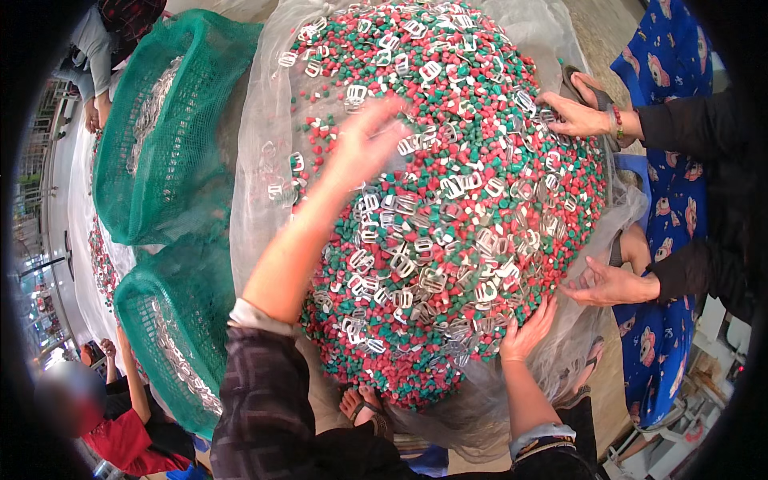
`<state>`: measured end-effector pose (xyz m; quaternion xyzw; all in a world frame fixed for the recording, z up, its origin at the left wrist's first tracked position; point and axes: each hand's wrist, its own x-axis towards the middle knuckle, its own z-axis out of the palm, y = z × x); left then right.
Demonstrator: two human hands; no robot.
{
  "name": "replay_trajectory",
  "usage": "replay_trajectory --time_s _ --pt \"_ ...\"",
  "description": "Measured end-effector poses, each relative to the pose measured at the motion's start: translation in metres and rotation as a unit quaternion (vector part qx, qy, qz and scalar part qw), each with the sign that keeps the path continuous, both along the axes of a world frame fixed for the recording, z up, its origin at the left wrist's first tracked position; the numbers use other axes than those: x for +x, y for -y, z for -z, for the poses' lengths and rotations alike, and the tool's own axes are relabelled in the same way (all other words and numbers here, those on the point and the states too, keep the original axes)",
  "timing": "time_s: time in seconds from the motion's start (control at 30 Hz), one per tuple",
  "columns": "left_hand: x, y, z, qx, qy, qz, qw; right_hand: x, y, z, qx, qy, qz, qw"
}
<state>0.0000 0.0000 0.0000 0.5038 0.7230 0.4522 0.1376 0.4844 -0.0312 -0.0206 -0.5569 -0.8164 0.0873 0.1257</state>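
Observation:
A large heap of small red, green and white pellets [488,140] lies before me, with many silvery metal strap buckles [432,280] mixed in and on top. My left hand [366,142] reaches over the upper left part of the heap, near a few buckles. Motion smears its fingers, so whether it holds anything is unclear. At the heap's lower right edge rests my right hand [528,330], fingers stretched out along the pellets and nothing seen in it. Thin whitish mesh cloth [268,104] spreads under and around the heap.
Two green baskets under netting, an upper one [120,172] and a lower one [132,312], hold metal buckles at left. Across from me, a co-worker's hands [578,118] touch the heap's right edge. Other people work at far left. Feet in sandals [364,406] show below.

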Motion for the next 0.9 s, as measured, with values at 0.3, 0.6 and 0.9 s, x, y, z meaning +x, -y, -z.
replay_trajectory --time_s 0.3,0.6,0.9 --pt "-0.018 -0.078 0.034 -0.001 0.043 -0.08 0.996 0.002 -0.002 -0.004 0.009 0.019 -0.003 1.0" --pt "0.125 -0.044 -0.01 -0.053 0.165 0.185 0.967 0.002 -0.004 -0.004 0.013 0.019 -0.007 1.0" --pt "0.041 0.052 -0.015 -0.058 -0.161 0.0 0.985 0.005 0.001 0.0 0.032 0.008 -0.004 0.999"
